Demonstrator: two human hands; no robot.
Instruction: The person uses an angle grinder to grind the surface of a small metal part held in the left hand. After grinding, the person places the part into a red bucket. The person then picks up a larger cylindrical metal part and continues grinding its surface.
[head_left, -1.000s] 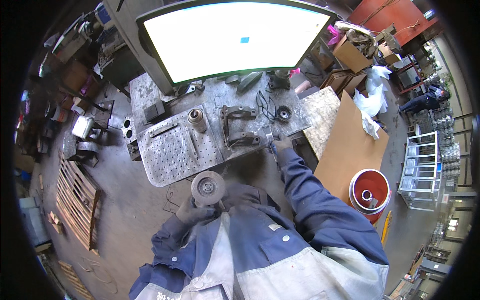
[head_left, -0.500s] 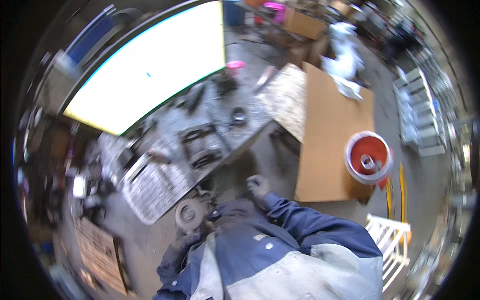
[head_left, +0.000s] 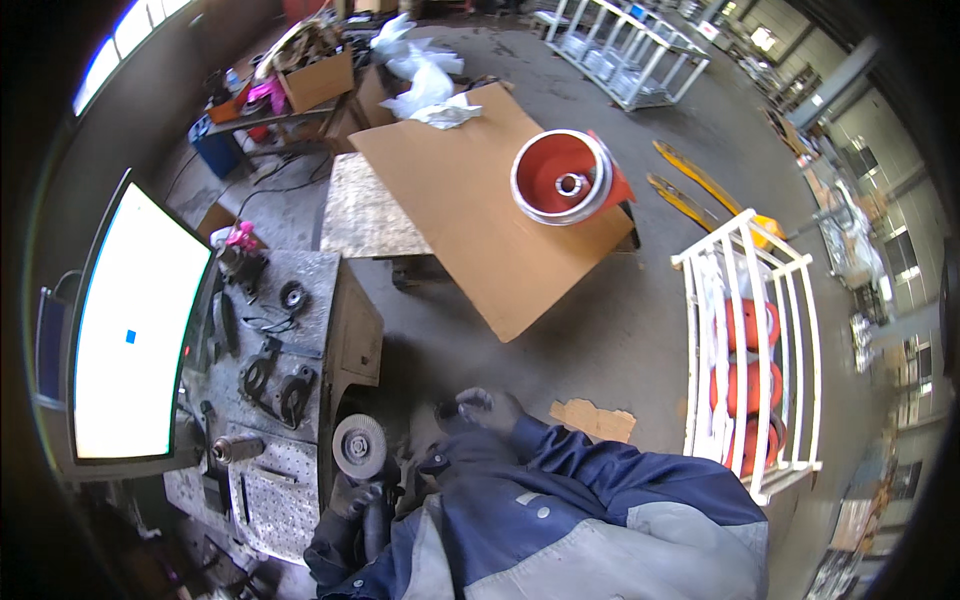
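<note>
My left hand [head_left: 357, 500], in a dark glove, is closed around the body of an angle grinder [head_left: 376, 522] low at my left side. The grinder's round grey flap disc [head_left: 360, 447] faces up beside the edge of the metal workbench [head_left: 300, 345]. My gloved right hand [head_left: 490, 410] hangs in front of my body, away from the bench. Its fingers are loosely bent and a little apart, with no object visible in them. Part of the grinder is hidden by my hand and sleeve.
On the bench stand a bright monitor [head_left: 130, 330], black metal clamps [head_left: 272, 385] and a cylindrical metal part [head_left: 238, 449]. Ahead, a cardboard sheet [head_left: 460, 210] carries a red-and-silver ring-shaped part [head_left: 560, 178]. A white rack [head_left: 690, 380] with red parts stands right; yellow forks [head_left: 700, 185] lie beyond.
My view has swung to the right, so the bench and monitor now sit farther left and the white rack shows fully. The grinder stays in my left hand; the right hand's fingers look looser.
</note>
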